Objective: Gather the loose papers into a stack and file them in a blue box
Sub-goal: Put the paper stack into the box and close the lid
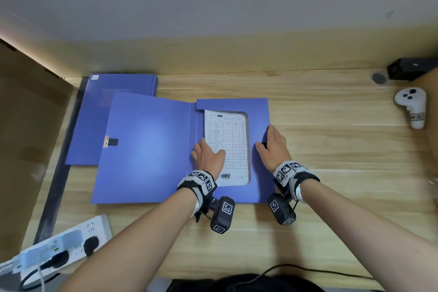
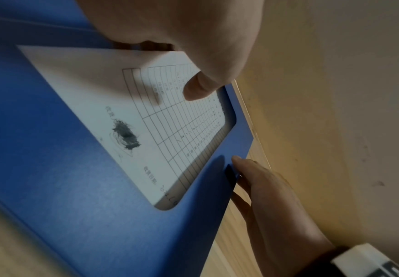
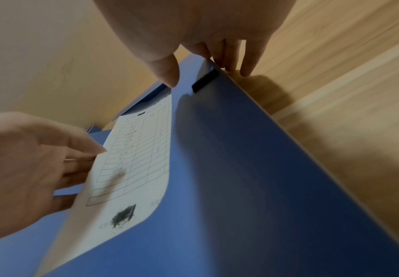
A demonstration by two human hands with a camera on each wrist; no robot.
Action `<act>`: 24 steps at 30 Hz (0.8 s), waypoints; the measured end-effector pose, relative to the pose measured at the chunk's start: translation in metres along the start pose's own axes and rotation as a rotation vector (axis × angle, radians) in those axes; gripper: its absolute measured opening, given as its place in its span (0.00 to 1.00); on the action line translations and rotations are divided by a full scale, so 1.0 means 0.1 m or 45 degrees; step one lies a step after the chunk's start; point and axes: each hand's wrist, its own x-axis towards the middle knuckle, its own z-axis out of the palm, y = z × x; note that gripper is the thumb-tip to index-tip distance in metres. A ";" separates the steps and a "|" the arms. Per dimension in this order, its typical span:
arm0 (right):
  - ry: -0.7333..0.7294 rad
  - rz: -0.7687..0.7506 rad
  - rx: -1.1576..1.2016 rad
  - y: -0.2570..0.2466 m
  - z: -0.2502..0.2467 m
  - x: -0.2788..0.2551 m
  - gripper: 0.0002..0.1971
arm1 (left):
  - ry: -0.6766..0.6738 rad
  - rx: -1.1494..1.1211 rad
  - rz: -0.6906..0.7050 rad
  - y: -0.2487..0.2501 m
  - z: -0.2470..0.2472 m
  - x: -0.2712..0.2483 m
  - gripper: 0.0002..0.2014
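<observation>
A blue file box (image 1: 147, 149) lies open on the wooden desk, its lid flat to the left. The stack of printed papers (image 1: 227, 140) sits in the right half, under an inner flap (image 1: 259, 114) with a rounded cut-out. My left hand (image 1: 209, 152) pinches the papers' left edge, thumb (image 2: 193, 90) on top of the papers (image 2: 146, 120) and fingers (image 3: 75, 155) beneath the papers (image 3: 136, 159). My right hand (image 1: 272, 144) rests on the box's right edge, its thumb (image 3: 167, 75) on the flap beside a black patch (image 3: 205, 80). Its straight fingers (image 3: 246, 61) run down the outer side.
A second, closed blue box (image 1: 106, 111) lies behind the open one at the left. A white power strip (image 1: 71, 242) with plugs sits at the front left. A white controller (image 1: 412, 106) and a black device (image 1: 410, 69) are at the far right. Brown cardboard (image 1: 28, 125) borders the left.
</observation>
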 end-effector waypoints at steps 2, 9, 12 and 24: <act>0.002 -0.004 -0.079 -0.01 -0.02 -0.05 0.33 | 0.010 -0.044 0.007 -0.01 -0.09 -0.05 0.34; 0.020 -0.149 -0.301 -0.11 -0.01 -0.27 0.34 | 0.220 -0.079 0.081 -0.32 -0.72 -0.03 0.31; 0.008 -0.296 -0.462 -0.17 0.08 -0.44 0.31 | 0.318 0.113 0.091 -0.49 -1.06 -0.02 0.31; -0.103 -0.200 -0.417 -0.30 0.30 -0.76 0.29 | 0.475 0.476 -0.334 -1.03 -2.18 0.01 0.40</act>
